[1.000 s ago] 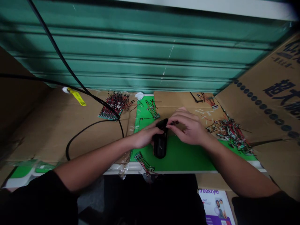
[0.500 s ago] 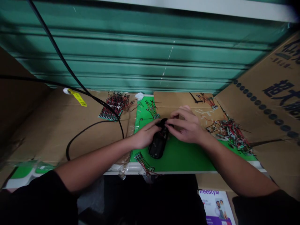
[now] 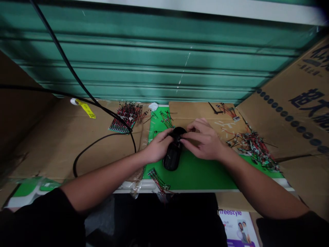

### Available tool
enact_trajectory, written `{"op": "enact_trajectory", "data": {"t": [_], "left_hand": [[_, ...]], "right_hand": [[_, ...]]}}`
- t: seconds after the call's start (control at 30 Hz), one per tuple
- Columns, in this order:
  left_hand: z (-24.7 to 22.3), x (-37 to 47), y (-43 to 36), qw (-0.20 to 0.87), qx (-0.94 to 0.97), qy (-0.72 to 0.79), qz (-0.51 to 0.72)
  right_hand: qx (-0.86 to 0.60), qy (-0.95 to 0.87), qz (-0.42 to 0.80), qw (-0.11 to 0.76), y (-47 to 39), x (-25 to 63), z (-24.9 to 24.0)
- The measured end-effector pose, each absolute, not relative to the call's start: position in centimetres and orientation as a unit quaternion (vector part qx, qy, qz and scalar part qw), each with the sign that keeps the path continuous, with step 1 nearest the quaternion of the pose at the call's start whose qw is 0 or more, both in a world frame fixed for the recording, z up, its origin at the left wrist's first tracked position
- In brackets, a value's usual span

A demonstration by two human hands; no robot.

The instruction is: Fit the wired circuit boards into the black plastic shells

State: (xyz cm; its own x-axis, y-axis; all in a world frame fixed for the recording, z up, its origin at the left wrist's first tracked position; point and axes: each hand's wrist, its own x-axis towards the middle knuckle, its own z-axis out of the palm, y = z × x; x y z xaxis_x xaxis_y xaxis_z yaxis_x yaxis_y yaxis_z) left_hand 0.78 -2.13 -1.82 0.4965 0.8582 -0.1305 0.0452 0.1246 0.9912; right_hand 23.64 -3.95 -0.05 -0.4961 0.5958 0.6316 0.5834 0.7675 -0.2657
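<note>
A black, elongated plastic housing [image 3: 172, 157] with rounded ends lies tilted over the green mat [image 3: 205, 175]. My left hand [image 3: 158, 147] is closed around its upper left side, thumb lying over the top. At the housing's upper right, my right hand [image 3: 205, 139] has thumb and forefinger pinched together close to its inside. Whatever sits between those fingertips is too small and dark to make out. Just below the housing, a small circuit board strip with red and black wires [image 3: 159, 180] rests at the mat's front edge. More wired parts [image 3: 166, 119] lie behind my left hand.
At the left, a dense bunch of wired boards [image 3: 123, 118] stands on cardboard [image 3: 102, 151], with a black cable [image 3: 77, 80] crossing over it. A tangled heap of wired boards [image 3: 258, 149] lies right, beside a cardboard wall [image 3: 290, 103]. Green slatted panelling [image 3: 144, 51] closes off the back.
The housing's upper end has tipped up slightly and its lower end has shifted a little away from me. Both hands stay at its upper part, with small finger movements.
</note>
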Motion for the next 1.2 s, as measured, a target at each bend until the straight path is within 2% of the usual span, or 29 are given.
{"op": "enact_trajectory", "data": {"t": [0.27, 0.53, 0.8, 0.97, 1.2], "left_hand": [[-1.9, 0.7, -1.7, 0.644, 0.571, 0.383, 0.336], [-2.0, 0.5, -1.5, 0.626, 0.554, 0.447, 0.319], [-2.2, 0.6, -1.6, 0.621, 0.574, 0.404, 0.349], [-2.3, 0.8, -2.1, 0.600, 0.622, 0.339, 0.371], [-2.6, 0.4, -1.7, 0.611, 0.627, 0.362, 0.320]], "right_hand": [[-0.339, -0.876, 0.102, 0.327, -4.2, 23.4, -0.3], [-0.360, -0.845, 0.125, 0.374, -4.1, 24.0, 0.3], [-0.370, -0.849, 0.164, 0.340, -4.4, 23.1, 0.0], [-0.365, -0.861, 0.140, 0.324, -4.9, 22.3, 0.0], [-0.345, -0.888, 0.103, 0.284, -4.8, 23.8, 0.8]]}}
